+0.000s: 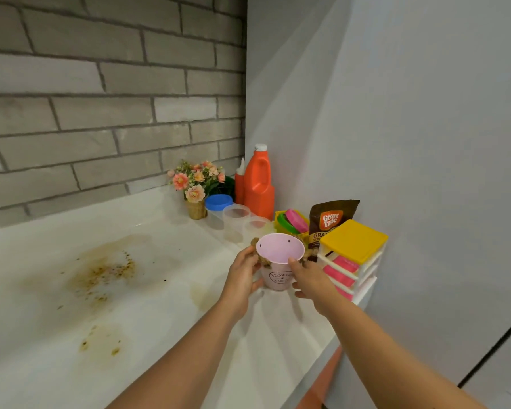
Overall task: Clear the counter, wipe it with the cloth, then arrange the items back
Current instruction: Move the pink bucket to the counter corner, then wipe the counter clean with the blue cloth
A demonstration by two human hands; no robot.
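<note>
Right now, in the head view, both hands are closed around a small pink bucket (278, 268) at the right end of the white counter (148, 314). The left hand (242, 278) wraps its left side, fingers curled round the wall; the right hand (309, 280) clamps the right side with the thumb hooked at the rim. Whether its base touches the counter or is just lifted I cannot tell.

The bucket looks thin-walled, stiff and light, probably painted metal, so it should lift easily; its smooth sides could slip, and a firm hold just under the rim on both sides seems the safe place. A brown rope-like handle hangs at either side, which could also serve.

Just right of it stands a small drawer unit (351, 255) with a yellow top and pink drawers. Behind sit a brown coffee pouch (331, 219), a yellow tub of coloured lids (291, 221), clear plastic containers (236, 221), one with a blue lid (218, 202), a flower pot (196, 187) and an orange bottle (258, 184) in the far corner.

Left of the hands, brown stains (101, 276) spread over the counter, not yet wiped. No cloth is in view.
</note>
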